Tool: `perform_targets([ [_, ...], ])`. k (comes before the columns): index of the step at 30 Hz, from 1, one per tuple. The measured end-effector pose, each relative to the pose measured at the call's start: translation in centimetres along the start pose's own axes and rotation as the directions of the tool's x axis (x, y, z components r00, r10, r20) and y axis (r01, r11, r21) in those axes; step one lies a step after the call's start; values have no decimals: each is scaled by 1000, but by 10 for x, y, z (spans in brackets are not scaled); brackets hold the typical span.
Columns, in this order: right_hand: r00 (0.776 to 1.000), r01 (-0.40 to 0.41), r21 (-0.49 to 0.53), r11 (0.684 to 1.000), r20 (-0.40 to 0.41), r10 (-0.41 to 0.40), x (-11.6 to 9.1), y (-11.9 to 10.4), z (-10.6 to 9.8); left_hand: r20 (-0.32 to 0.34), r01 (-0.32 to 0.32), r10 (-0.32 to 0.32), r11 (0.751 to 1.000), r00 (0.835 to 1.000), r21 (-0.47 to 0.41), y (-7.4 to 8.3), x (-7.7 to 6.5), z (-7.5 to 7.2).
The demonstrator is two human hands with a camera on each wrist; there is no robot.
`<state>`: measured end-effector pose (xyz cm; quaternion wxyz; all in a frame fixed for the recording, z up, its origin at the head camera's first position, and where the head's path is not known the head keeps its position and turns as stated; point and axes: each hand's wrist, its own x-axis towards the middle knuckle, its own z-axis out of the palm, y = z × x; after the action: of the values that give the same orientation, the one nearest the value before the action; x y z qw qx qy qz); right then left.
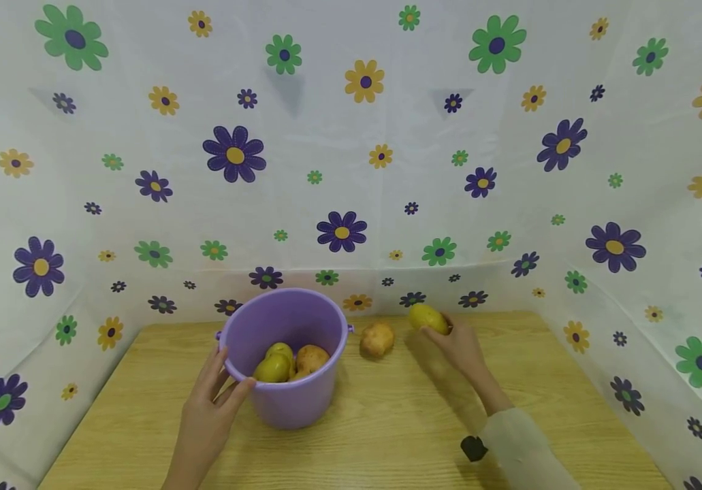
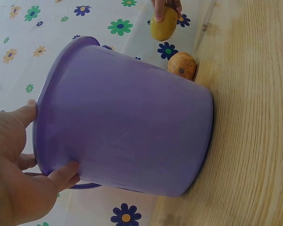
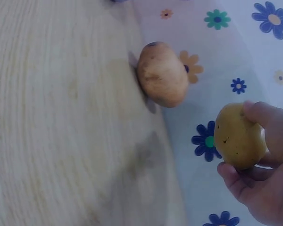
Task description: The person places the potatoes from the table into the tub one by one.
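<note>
A purple bucket [image 1: 292,405] stands upright on the table, with yellow-green mangoes [image 1: 272,367] and a tan-orange fruit [image 1: 312,358] inside. My left hand [image 1: 206,408] holds the bucket's rim at its near left side. Off to the right, my right hand [image 1: 461,347] grips a yellow-green mango [image 1: 427,318] between thumb and fingers, raised above the table. In the right wrist view, small dark specks mark this mango [image 3: 238,136]. Between bucket and right hand lies a round tan fruit [image 1: 378,339] with a dark end, perhaps a pomegranate.
The wood-grain table [image 1: 387,435] backs onto a white flowered sheet [image 1: 351,170], which also rises at both sides. A small black object [image 1: 474,448] shows beside the right sleeve. Small knobs [image 1: 351,329] stick out at the bucket's rim.
</note>
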<state>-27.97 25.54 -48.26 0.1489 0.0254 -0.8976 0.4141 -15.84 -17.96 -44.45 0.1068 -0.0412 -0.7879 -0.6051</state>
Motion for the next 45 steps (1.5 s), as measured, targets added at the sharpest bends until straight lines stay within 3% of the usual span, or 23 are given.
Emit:
perform_targets([
  [8, 1000, -5, -26, 1000, 4, 5, -1, -20, -22, 2, -11, 11, 1000, 1000, -29, -1, 0, 0],
  [26, 991, 87, -36, 996, -97, -90, 4, -49, -52, -1, -6, 6, 1000, 1000, -13, 1, 0, 1],
  [45, 991, 84, -23, 996, -103, -86, 3, -59, -65, -2, 19, -19, 1000, 1000, -2, 0, 0, 0],
])
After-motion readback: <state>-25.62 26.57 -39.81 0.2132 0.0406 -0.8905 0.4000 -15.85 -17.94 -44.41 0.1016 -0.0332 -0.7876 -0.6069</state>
